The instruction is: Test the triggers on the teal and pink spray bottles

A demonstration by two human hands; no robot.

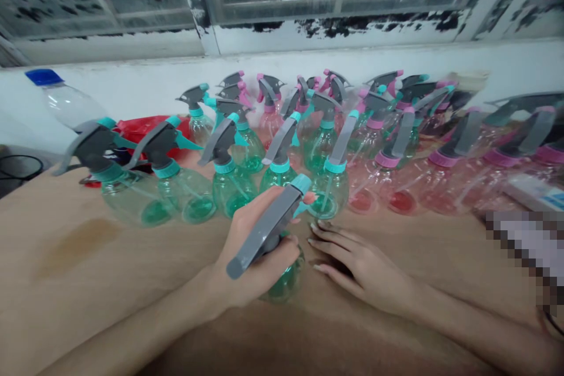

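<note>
My left hand is wrapped round the neck of a green spray bottle with a grey trigger head and teal nozzle, standing on the wooden table. Just right of the bottle lies my right hand, flat on the table with fingers stretched out and empty. Directly behind both hands stands a row of green spray bottles. To the right are several pink spray bottles.
A clear water bottle with a blue cap stands at the back left by the white wall. Something red lies behind the green bottles. A black cable sits at the left edge. A white box lies at the right.
</note>
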